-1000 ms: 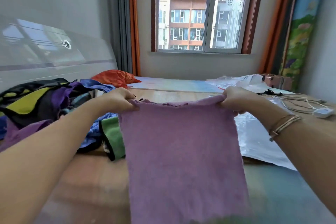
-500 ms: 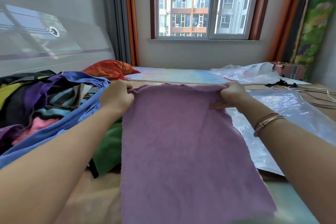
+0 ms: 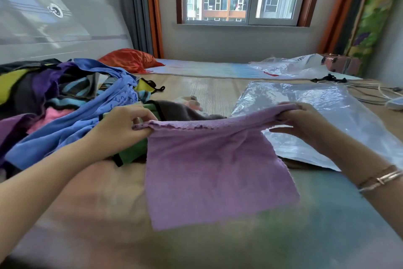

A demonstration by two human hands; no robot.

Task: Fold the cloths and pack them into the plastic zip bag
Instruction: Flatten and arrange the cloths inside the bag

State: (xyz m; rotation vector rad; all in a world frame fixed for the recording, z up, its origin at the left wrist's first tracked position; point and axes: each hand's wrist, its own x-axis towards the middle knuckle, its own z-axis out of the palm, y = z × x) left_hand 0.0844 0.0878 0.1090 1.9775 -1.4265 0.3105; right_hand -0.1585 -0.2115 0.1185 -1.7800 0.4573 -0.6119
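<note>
A purple cloth (image 3: 216,172) hangs in front of me over the bed. My left hand (image 3: 122,124) pinches its top left corner. My right hand (image 3: 305,124) grips the top right corner, so the upper edge stretches between them. The clear plastic zip bag (image 3: 340,113) lies flat on the bed to the right, partly behind my right hand. A heap of mixed cloths (image 3: 65,103), blue, purple, yellow, pink and green, lies to the left beside my left hand.
An orange pillow (image 3: 130,61) sits at the back left of the bed. Crumpled plastic (image 3: 292,65) and a small box (image 3: 342,63) lie at the back right. Cables and a white plug (image 3: 392,100) run along the right edge. A window is straight ahead.
Both hands have come down and toward me with the purple cloth. Its lower part now lies on the bed. The view has tilted downward.
</note>
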